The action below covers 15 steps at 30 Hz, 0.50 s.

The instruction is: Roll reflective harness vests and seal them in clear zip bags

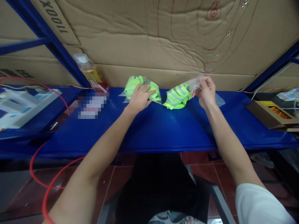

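On the blue table lie clear plastic bags holding neon yellow-green fabric with silver stripes. My left hand (139, 99) rests on the left bagged bundle (132, 84), its fingers spread over the plastic. To the right, my right hand (206, 89) pinches the upper end of a clear plastic bag (194, 82). Folded neon fabric (177, 95) with silver bands fills this bag's lower left part and touches the tabletop. Whether the fabric is a vest or a strap, I cannot tell. A sheet of clear plastic (220, 100) lies beyond my right wrist.
A bottle with a yellow and red label (91, 74) stands at the back left, near a blurred-out patch (92, 106). An open cardboard box (273, 115) sits at the right end. A red hose (32, 169) loops at the left. Cardboard (130, 40) backs the blue table (163, 133).
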### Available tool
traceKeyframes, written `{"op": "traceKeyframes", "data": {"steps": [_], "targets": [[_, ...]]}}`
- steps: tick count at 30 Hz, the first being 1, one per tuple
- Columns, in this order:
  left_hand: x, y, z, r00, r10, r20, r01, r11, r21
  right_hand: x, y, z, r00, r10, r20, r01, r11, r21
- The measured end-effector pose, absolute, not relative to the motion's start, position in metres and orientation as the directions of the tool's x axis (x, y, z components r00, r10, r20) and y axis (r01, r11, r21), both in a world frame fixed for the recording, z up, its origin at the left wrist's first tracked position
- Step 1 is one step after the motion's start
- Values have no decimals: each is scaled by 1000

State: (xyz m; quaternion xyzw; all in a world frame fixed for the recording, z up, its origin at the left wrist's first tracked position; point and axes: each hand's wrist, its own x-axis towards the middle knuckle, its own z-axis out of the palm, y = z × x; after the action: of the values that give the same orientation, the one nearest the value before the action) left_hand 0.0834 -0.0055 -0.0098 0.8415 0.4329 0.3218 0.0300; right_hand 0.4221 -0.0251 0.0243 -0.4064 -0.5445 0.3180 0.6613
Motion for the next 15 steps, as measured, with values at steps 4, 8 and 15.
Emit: {"op": "traceKeyframes", "data": {"steps": [4, 8, 15], "targets": [[87, 1, -15, 312, 773, 552, 693, -583, 424, 421, -39, 41, 210, 855, 474, -122, 504, -855], [91, -2, -10, 106, 745, 659, 530, -603, 597, 420, -37, 39, 38, 932, 360, -155, 361, -919], [107, -16, 0, -313, 710, 630, 171, -611, 773, 434, -19, 35, 248, 874, 417, -129, 456, -880]]}}
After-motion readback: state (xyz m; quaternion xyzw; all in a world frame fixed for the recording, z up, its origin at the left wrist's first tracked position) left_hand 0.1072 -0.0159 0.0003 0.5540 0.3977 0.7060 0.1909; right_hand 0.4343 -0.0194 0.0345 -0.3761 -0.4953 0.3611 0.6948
